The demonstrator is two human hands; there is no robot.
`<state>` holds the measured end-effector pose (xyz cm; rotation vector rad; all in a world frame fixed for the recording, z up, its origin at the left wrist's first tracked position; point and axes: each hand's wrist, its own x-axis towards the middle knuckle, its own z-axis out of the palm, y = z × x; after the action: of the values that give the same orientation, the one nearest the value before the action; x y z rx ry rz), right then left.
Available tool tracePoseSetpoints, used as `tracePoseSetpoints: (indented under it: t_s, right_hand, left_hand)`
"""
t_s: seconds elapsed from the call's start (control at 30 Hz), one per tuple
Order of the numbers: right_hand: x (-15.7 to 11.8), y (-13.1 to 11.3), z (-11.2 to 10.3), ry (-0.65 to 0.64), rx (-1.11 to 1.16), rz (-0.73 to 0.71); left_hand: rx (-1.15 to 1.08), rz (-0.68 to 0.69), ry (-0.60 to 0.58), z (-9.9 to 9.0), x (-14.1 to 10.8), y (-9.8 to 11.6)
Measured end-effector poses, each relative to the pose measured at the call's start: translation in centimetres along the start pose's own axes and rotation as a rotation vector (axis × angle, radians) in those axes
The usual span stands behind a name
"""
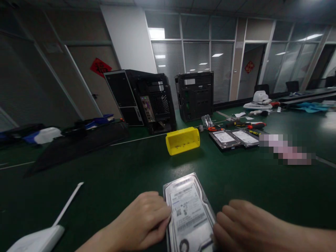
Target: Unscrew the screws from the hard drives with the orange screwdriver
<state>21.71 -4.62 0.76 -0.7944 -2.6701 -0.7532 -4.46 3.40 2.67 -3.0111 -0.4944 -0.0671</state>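
A silver hard drive (189,206) with a white printed label lies in front of me, label side up, at the bottom middle of the view. My left hand (147,220) is closed on its left edge, thumb and fingers pressed against the side. On the opposite edge, my right hand (238,224) is closed with curled fingers against the lower right side. The drive's lower end runs out of the frame. Beyond it stands a shallow yellow plastic bin (183,140) with a few small dark bits inside.
Two more hard drives (224,139) lie right of the bin, near screwdrivers (249,125). Black computer cases (154,101) stand at the back. A white object with a thin rod (68,203) is at lower left. A white hat (259,100) sits far right. A pixelated patch covers something at right.
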Motion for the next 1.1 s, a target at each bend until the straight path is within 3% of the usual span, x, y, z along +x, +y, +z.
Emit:
tracePoseSetpoints:
  t_s: [0.17,0.3,0.47,0.7,0.77,0.8,0.83,0.9,0.93,1.0,1.07,1.1]
  right_hand:
    - [0.3,0.6,0.7,0.056,0.122,-0.008]
    - [0.0,1.5,1.5,0.088,0.245,-0.148]
    - [0.4,2.7,1.6,0.166,0.231,-0.346]
    - [0.5,3.2,0.3,-0.073,0.259,-0.382]
    - [0.2,3.4,0.6,-0.062,0.435,-0.262]
    - [0.1,3.6,1.0,-0.034,0.587,-0.113]
    - [0.1,4.0,1.6,0.003,0.784,0.080]
    - [0.4,5.3,3.0,0.064,1.237,0.619]
    - [0.8,6.1,3.8,0.030,1.521,0.805]
    - [2.2,8.0,5.4,-0.197,2.003,0.992]
    - [4.4,10.0,6.7,-0.218,2.243,1.146]
    - [5.7,11.0,7.3,-0.200,2.250,1.170]
  left_hand:
    - [-0.018,-0.013,-0.021,-0.1,-0.1,-0.1]
    - [-0.033,-0.016,-0.025,-0.2,-0.2,0.0]
    - [-0.035,-0.005,0.009,-0.3,-0.1,0.1]
    - [-0.036,0.013,-0.008,-0.3,0.0,0.0]
    - [-0.035,0.006,-0.012,-0.3,0.0,0.0]
    - [-0.033,0.002,-0.013,-0.2,-0.1,0.0]
    - [-0.028,0.000,-0.012,-0.3,-0.1,0.0]
    - [-0.024,0.003,-0.011,-0.3,-0.1,0.0]
    - [-0.025,0.005,-0.012,-0.4,0.0,0.1]
    - [-0.033,0.003,-0.009,-0.5,0.0,0.2]
    - [-0.048,-0.013,-0.007,-0.6,0.1,0.2]
    - [-0.055,-0.023,-0.006,-0.6,0.1,0.3]
